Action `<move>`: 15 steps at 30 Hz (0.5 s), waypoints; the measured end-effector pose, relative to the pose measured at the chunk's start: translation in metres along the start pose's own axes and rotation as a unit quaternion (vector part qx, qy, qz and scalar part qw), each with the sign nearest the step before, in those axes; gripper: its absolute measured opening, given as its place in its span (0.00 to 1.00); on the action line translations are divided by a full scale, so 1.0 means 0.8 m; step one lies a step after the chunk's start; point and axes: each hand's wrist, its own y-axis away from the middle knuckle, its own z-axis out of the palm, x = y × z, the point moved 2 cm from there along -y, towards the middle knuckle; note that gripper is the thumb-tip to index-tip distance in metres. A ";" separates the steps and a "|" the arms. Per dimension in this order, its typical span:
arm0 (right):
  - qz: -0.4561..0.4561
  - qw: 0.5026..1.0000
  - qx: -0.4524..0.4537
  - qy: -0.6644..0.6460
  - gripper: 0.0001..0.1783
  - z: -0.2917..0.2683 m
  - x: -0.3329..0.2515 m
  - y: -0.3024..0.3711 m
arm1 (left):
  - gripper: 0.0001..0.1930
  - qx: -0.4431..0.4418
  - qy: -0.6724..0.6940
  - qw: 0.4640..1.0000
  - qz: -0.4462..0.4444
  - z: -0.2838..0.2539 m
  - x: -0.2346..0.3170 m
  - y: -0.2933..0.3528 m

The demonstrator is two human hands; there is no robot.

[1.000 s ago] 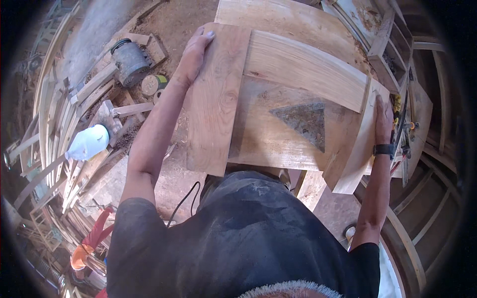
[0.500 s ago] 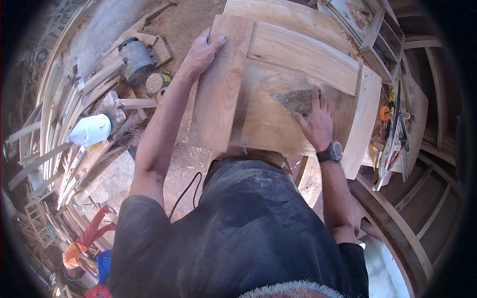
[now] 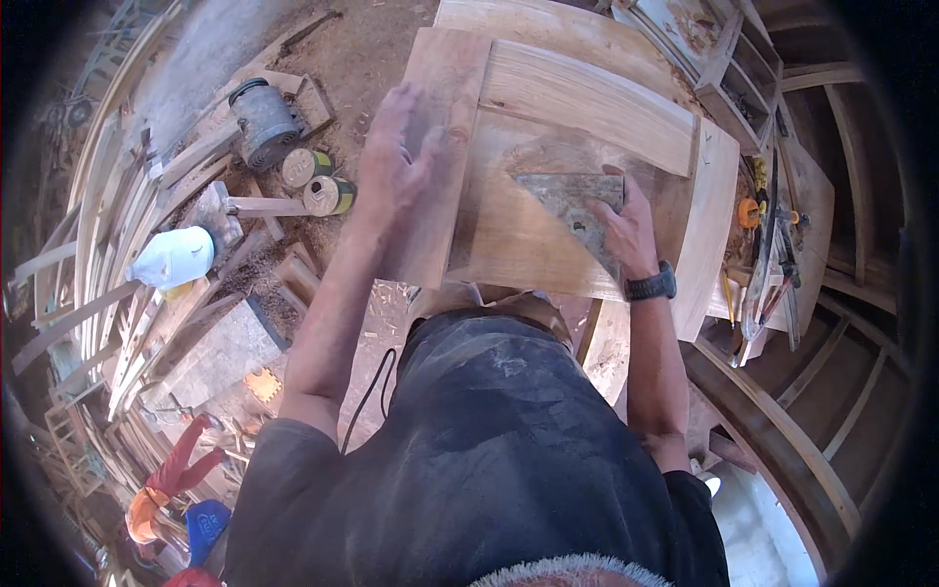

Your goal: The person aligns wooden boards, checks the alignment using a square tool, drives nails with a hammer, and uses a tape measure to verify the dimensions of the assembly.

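Observation:
My left hand (image 3: 396, 161), blurred by motion, lies over the left edge of a wide wooden board (image 3: 435, 210), thumb apart from the fingers. The board lies across the left end of a wooden workpiece. My right hand (image 3: 634, 235), with a dark watch on its wrist, grips a worn, triangular metal square (image 3: 577, 201) by its right side, thumb on top. The square is over a brown wooden panel (image 3: 518, 249). A pale plank (image 3: 587, 93) runs along the panel's far side, and another pale board (image 3: 712, 215) crosses its right end.
At left, stacked wood strips (image 3: 108, 264), a grey canister (image 3: 264, 122), tins (image 3: 328, 196) and a white jug (image 3: 174, 256) stand around the floor. Tools, including an orange one (image 3: 749, 212), lie at right by wooden frames (image 3: 812, 377). A person in red sleeves (image 3: 181, 465) is at lower left.
My right hand has turned the metal square and drawn it nearer, now gripping its right side. My left hand has slid nearer along the board's edge.

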 end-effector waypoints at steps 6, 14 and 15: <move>-0.011 0.980 -0.140 -0.143 0.20 -0.020 -0.073 0.008 | 0.26 -0.134 0.101 0.983 0.069 0.017 0.077 0.020; 0.030 0.970 -0.151 -0.189 0.31 -0.016 -0.135 -0.013 | 0.22 -0.277 0.261 0.923 -0.061 0.068 0.088 0.038; 0.034 0.970 -0.150 -0.188 0.31 -0.013 -0.137 -0.013 | 0.21 -0.264 0.328 0.899 -0.116 0.074 0.078 0.039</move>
